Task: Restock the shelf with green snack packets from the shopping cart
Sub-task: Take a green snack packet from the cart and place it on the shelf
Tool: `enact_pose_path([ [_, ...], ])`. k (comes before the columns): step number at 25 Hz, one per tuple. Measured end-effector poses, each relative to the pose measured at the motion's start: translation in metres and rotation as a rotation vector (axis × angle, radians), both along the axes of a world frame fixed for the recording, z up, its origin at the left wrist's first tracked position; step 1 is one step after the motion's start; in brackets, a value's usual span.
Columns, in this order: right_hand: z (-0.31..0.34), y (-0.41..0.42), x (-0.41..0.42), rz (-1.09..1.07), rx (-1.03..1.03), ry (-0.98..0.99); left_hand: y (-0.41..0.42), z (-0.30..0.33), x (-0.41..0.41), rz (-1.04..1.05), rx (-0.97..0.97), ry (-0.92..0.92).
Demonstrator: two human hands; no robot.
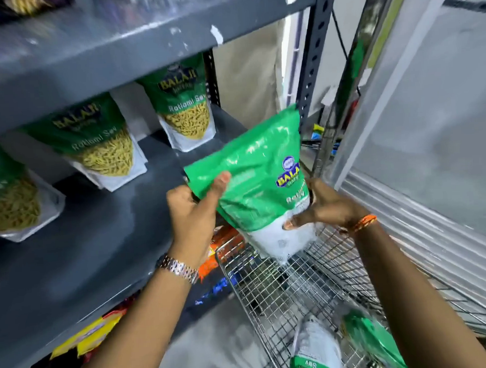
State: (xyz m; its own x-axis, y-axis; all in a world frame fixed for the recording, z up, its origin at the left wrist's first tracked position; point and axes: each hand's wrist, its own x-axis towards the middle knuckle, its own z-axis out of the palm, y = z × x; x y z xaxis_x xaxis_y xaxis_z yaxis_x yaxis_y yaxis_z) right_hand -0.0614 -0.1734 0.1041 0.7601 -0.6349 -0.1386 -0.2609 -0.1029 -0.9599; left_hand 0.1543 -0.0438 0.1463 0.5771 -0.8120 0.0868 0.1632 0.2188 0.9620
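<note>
I hold a green and white snack packet (pixel 252 177) in the air, tilted, just off the right front corner of the grey shelf (pixel 104 241). My left hand (pixel 194 211) pinches its green top edge. My right hand (pixel 326 207) grips its lower right side near the white bottom. Three green packets of the same kind stand on the shelf: one at the back right (pixel 182 102), one in the middle (pixel 98 140) and one at the left edge (pixel 8 193). Two more green packets (pixel 318 351) (pixel 371 343) lie in the wire shopping cart (pixel 273 292) below.
A grey shelf board (pixel 133 43) hangs low over the standing packets. A perforated steel upright (pixel 315 47) stands just behind the held packet. Orange, blue and yellow snack bags (pixel 217 252) fill the shelf below. A glass-fronted cabinet (pixel 430 123) closes the right side.
</note>
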Motion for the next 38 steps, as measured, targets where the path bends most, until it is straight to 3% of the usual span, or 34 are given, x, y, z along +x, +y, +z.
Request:
enact_pose_path([
  [5, 0.024, -0.022, 0.057, 0.020, -0.030, -0.126, -0.043, 0.040, 0.022, 0.136, -0.167, 0.215],
  [13, 0.022, -0.076, 0.122, -0.088, 0.027, -0.184, -0.095, 0.060, 0.055, 0.223, -0.172, 0.065],
  [20, -0.011, -0.102, 0.148, -0.075, 0.081, -0.312, -0.120, 0.042, 0.081, 0.167, -0.172, -0.012],
  [27, -0.025, -0.091, 0.130, -0.133, 0.255, -0.478, -0.068, -0.051, 0.035, 0.210, 0.255, 0.163],
  [30, -0.017, -0.074, 0.129, -0.173, 0.202, -0.416, -0.070, -0.082, 0.014, 0.130, 0.206, 0.325],
  [33, -0.010, -0.054, 0.125, -0.225, 0.193, -0.411, -0.084, -0.089, 0.013, 0.065, 0.141, 0.313],
  [38, -0.024, -0.017, 0.112, -0.231, 0.221, -0.463, -0.102, -0.073, 0.036, 0.131, 0.131, 0.304],
])
